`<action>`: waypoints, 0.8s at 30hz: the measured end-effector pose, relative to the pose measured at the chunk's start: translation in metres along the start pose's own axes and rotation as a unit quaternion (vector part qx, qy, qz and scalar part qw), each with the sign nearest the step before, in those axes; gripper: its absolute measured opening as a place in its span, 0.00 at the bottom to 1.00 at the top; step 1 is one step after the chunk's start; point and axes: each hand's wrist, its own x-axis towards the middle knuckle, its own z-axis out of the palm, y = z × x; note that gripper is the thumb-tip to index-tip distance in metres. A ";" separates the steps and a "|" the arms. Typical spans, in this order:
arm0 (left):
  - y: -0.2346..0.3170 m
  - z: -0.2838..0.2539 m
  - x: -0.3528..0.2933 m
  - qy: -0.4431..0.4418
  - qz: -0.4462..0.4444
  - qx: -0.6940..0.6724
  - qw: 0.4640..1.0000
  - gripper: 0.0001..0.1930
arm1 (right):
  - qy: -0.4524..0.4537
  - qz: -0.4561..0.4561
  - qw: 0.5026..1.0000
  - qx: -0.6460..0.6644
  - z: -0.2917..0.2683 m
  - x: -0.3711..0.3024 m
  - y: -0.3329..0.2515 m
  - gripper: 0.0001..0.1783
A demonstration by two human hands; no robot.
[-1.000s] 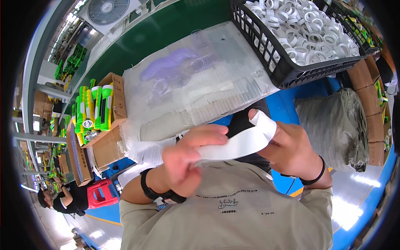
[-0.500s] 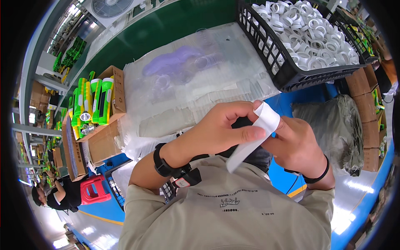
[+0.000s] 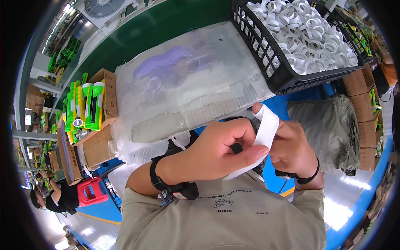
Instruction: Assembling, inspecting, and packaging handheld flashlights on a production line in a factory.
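Observation:
A white flat strip, bent over into a loop at its top, is held between my two hands in front of my chest. My left hand is closed, its thumb pressed on the lower part of the strip. My right hand grips the strip's right side with bent fingers. One fingertip pokes up at the loop's top left. The strip's tail slants down behind my left hand, partly hidden by it.
A table covered with clear plastic sheet bears clear rings and a purple film. A black crate of white rings stands far right. At left, a cardboard box holds green-yellow flashlights. A grey sack lies right; a person sits far left.
My left thumb has moved lower on the strip, and the loop stands longer above it. Less of the tail shows. The whole view has shifted slightly.

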 end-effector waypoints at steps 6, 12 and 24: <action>0.004 0.002 0.004 0.022 -0.038 -0.147 0.988 0.09 | 0.025 -0.072 0.996 0.051 -0.002 0.004 0.008 0.10; -0.007 -0.003 0.004 0.040 0.064 -0.009 0.997 0.09 | -0.053 -0.064 0.986 0.147 -0.012 -0.005 0.000 0.10; -0.013 -0.005 0.002 0.034 -0.070 -0.203 0.976 0.19 | -0.019 -0.021 0.901 0.432 -0.005 -0.002 -0.009 0.26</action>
